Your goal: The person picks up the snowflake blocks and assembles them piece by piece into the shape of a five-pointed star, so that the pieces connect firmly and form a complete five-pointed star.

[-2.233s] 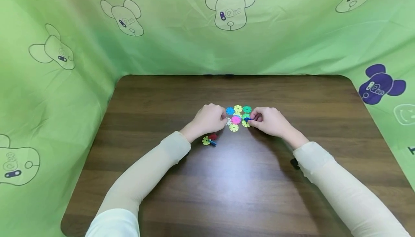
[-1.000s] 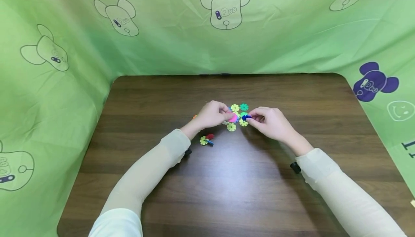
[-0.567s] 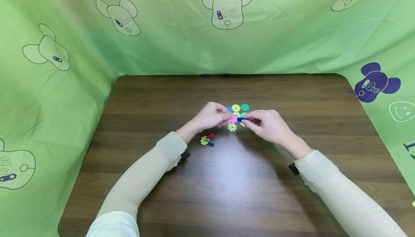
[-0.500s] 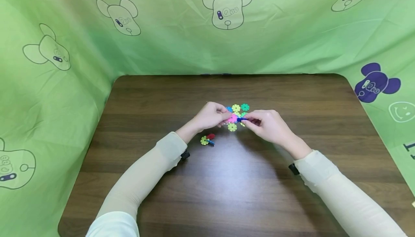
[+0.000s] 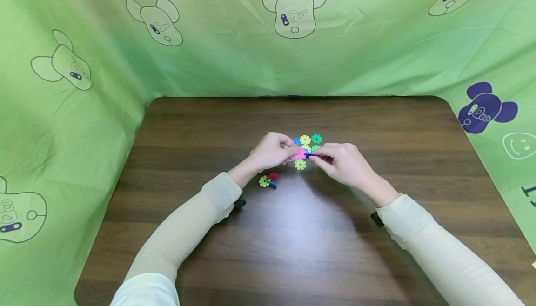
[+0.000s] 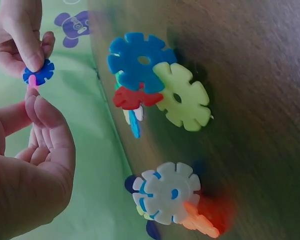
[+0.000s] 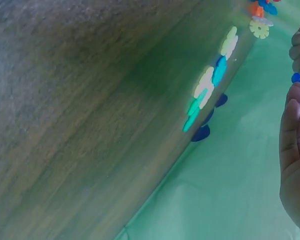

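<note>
Centre of the head view, above the table (image 5: 209, 124): left hand (image 5: 272, 150) pinches a pink disc (image 5: 299, 153); right hand (image 5: 341, 159) pinches a blue disc (image 5: 310, 155), just right of the pink and touching it. In the left wrist view, blue disc (image 6: 38, 73) faces the camera, its rim meeting the pink edge-on; slot alignment unclear.

Left hand (image 5: 271, 151) off table since first picture, pink disc (image 5: 299, 153) lifted out of flat cluster (image 5: 311, 139) and now pinched at fingertips. Right hand (image 5: 344, 162) drifted in toward left, carrying small blue disc (image 5: 310, 155); gap seen a second ago closed, blue disc now edge-on against pink disc. Wrist view: blue disc (image 6: 38, 73) sits right on pink edge. Cluster shows fewer pieces: pink gone from middle, right-hand yellow piece now hidden behind right hand.
</note>
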{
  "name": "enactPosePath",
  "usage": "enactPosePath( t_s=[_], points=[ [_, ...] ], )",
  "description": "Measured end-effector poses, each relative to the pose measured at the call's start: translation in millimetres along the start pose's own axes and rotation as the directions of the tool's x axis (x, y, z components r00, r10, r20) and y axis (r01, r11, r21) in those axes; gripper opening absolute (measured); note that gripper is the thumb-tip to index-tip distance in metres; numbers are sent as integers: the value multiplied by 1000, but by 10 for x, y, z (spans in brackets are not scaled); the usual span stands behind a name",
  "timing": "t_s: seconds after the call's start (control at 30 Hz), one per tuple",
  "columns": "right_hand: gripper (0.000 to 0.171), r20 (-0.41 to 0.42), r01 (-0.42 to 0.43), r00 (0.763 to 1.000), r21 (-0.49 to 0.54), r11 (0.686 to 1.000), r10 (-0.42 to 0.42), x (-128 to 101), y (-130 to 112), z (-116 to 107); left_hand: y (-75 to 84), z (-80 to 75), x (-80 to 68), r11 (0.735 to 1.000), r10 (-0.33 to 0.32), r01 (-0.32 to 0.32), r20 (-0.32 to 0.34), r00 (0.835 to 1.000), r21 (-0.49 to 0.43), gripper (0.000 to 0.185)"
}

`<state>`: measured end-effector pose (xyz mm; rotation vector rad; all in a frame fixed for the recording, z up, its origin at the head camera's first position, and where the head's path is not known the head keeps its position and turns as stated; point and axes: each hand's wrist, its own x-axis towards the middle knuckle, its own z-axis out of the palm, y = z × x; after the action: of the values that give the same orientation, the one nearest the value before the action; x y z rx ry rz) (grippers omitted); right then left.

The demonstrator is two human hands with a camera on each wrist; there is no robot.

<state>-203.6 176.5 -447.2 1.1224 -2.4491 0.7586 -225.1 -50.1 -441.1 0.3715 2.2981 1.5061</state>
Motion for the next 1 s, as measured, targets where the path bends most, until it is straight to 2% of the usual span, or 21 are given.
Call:
enactPosePath(
  t_s=[0.27,0.37,0.47,0.57,0.7,0.83,1.0],
  points=[
    [14,7,18,1000,6,1000,-18,65,-40,22,-1,15,-32,1000,7,-6,-58,998,24,16],
    [13,34,-19,999,26,999,18,87,-41,12,-46,0,-26,1000,9,-10,-61,998,-21,15],
    [26,89,-114,990,38,993,110,86,-18,-18,-97,-29,-23,997,1,-4,-52,999,-71,16],
    [34,148,-249,958,18,968,244,74,56,-47,-138,-94,-37,995,-16,10,-58,998,-102,18],
    [31,242,-407,877,-84,910,414,40,207,-38,-176,-217,-71,993,-34,23,-88,996,-116,21],
    [36,326,-454,804,-202,868,497,14,327,15,-208,-333,-107,992,-47,33,-113,993,-122,22],
    [44,329,-472,772,-274,838,543,16,423,110,-223,-452,-155,981,-68,44,-127,990,-188,22]
  ],
)
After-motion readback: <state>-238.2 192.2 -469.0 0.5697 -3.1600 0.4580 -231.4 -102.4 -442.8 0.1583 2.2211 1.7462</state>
